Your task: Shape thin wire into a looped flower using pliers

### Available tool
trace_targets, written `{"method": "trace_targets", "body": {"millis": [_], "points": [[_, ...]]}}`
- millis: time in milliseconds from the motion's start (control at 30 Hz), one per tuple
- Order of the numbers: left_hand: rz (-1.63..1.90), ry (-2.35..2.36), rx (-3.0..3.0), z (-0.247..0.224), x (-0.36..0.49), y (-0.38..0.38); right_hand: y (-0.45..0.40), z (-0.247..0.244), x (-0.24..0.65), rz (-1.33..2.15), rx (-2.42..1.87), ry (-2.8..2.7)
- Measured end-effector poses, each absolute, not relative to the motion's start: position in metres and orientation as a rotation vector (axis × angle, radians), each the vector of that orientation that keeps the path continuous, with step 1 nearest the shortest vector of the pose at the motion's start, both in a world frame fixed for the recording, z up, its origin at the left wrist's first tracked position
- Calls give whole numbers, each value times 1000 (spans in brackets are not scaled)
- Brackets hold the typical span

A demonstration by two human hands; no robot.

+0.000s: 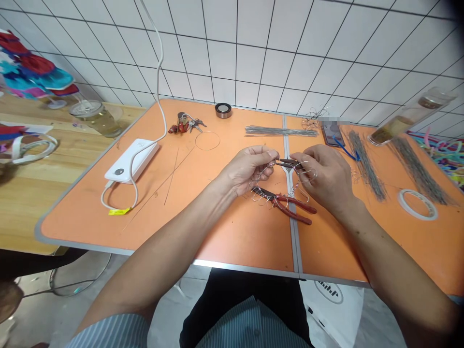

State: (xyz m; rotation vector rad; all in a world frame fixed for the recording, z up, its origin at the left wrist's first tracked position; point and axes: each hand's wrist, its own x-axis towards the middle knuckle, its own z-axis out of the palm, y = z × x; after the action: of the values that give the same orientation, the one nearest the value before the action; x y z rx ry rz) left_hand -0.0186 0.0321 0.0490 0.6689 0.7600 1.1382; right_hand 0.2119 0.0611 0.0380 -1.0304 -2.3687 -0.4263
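Between finger and thumb, my left hand pinches a thin silvery wire ring bent into several small loops. My right hand is closed around dark-jawed pliers; their jaws point left and meet the wire by my left fingertips, while their handles are hidden in my palm. Below the hands, red-handled pliers lie on the orange table, jaws to the left. The lower loops of the wire ring hang in front of these pliers.
A white power bank with a cable, keys, a round wire hoop and a tape roll lie leftward. Wire bundles, a phone, a white ring roll and a tilted bottle are rightward. Tiled wall stands behind.
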Motion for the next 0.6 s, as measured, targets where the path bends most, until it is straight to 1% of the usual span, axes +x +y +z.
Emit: {"method": "trace_targets", "body": {"millis": [200, 600], "points": [[1127, 707, 637, 47, -19, 33, 62, 35, 211, -502, -1006, -2319], [1142, 754, 684, 48, -20, 33, 60, 40, 211, -402, -998, -2357]]}}
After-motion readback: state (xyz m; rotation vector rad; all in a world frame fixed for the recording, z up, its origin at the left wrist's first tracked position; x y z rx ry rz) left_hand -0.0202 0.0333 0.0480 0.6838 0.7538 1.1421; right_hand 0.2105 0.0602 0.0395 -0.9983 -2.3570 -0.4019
